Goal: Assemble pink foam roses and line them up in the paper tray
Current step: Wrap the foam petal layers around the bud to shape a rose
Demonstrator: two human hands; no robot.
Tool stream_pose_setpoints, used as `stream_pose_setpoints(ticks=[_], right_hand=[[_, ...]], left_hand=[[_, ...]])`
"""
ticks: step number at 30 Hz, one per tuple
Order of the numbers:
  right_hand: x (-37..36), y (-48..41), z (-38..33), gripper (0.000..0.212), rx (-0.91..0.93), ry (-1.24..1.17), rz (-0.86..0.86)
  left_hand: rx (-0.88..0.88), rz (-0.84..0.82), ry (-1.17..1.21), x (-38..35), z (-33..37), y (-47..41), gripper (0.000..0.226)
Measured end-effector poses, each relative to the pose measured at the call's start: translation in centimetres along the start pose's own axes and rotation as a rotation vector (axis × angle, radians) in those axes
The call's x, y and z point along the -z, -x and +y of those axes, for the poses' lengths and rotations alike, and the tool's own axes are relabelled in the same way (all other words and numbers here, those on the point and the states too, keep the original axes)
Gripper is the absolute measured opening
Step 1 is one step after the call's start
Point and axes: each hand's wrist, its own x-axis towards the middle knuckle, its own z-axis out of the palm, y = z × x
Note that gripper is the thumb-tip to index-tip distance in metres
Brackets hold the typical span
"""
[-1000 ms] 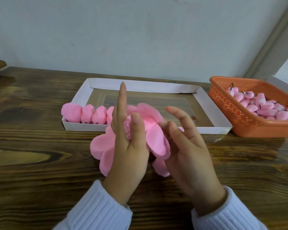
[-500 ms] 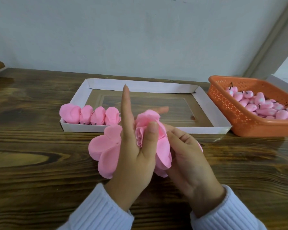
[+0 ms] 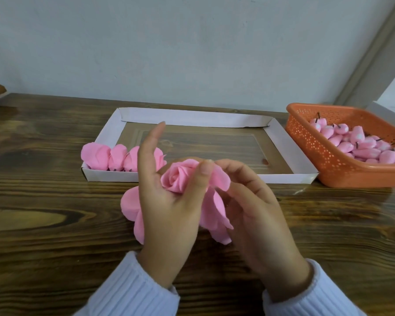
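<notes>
Both hands were clamped on one half-made pink foam rose (image 3: 178, 176), held together just above the bench (image 3: 43, 224) at the middle of the view. On the left hand (image 3: 169, 201) the thumb pressed a petal against the rolled centre and the forefinger stuck straight up, while the bloom sat in the palm. On the right hand (image 3: 255, 213) the fingers were curled round the outer petals at the flower's three o'clock side, the fingertips pinching one petal edge. Loose petals hung down below both hands, towards six and eight o'clock. At twelve o'clock from the rose lay the paper tray (image 3: 192, 118), a shallow white frame flat on the bench. A row of finished roses (image 3: 105, 156) lay side by side, touching, in its near left corner, at about ten o'clock from the held flower, partly hidden by the left hand. At two o'clock, just beside the tray's right edge, stood an orange basket (image 3: 310, 142) holding pink buds (image 3: 363, 147) with dark stems. White ribbed sleeves (image 3: 132, 288) covered both wrists at six o'clock.
</notes>
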Motion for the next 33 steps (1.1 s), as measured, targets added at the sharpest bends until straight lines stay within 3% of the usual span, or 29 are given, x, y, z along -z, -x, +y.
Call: stream_pose_setpoints(ticks=[3,6,10,14,19,25,33], right_hand=[[0.1,0.3,0.2,0.018,0.115,0.231,0.017],[-0.4,0.7,0.2,0.021,0.185,0.319,-0.084],[-0.4,0.5,0.2,0.032,0.177,0.291,-0.124],[-0.3,0.2,0.5,0.024,0.205,0.230,-0.139],[0.1,-0.1,0.4,0.027,0.136,0.012,-0.179],[0.6,-0.2,-0.2,0.026,0.014,-0.018,-0.211],[0.9,-0.1,-0.1,0.022,-0.073,0.044,-0.202]], left_hand=[[-0.013,-0.005,0.003,0.0,-0.3,0.0,0.056],[-0.004,-0.008,0.013,-0.1,0.0,-0.1,0.054],[-0.005,-0.054,0.004,-0.3,0.9,0.0,0.056],[0.109,-0.109,0.210,-0.2,1.5,0.0,0.081],[0.248,-0.260,0.261,0.6,1.3,-0.7,0.102],[0.417,-0.719,0.180,1.9,0.7,-2.3,0.055],[0.386,-0.734,0.241,1.9,1.0,-2.5,0.029]])
